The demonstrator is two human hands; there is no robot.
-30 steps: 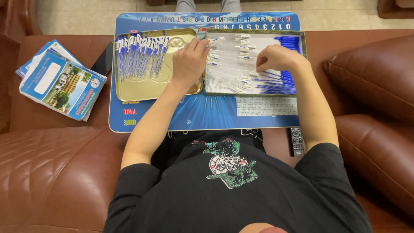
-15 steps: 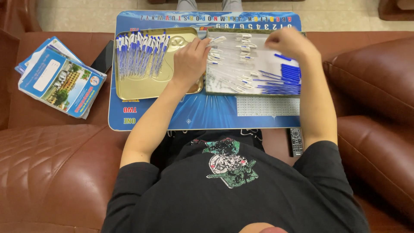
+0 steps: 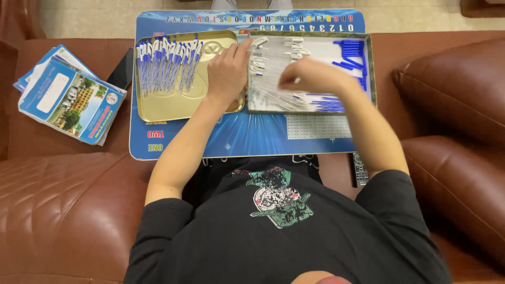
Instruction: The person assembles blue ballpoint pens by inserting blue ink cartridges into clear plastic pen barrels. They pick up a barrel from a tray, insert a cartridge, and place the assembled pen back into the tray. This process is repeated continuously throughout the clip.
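Note:
My left hand (image 3: 227, 73) lies on the right side of a gold tin tray (image 3: 173, 108), fingers together and reaching toward the edge of the neighbouring tray. Several blue-and-white pens (image 3: 165, 63) lie in a row in the gold tray's left half. My right hand (image 3: 310, 79), blurred and with curled fingers, hovers over the middle of a second tray (image 3: 372, 68). That tray holds white pen parts (image 3: 263, 58), blue caps (image 3: 350, 50) and blue pieces (image 3: 326, 102). Whether either hand holds a part is unclear.
Both trays sit on a blue printed lap board (image 3: 252, 137) across my knees. I sit on a brown leather sofa (image 3: 63, 210). A stack of blue booklets (image 3: 68, 97) and a dark phone (image 3: 122, 68) lie to the left. A remote control (image 3: 360, 169) lies beside my right arm.
My right hand went from the right tray's far right corner back toward its middle, to the left and nearer me. My left hand stayed on the gold tray's right side.

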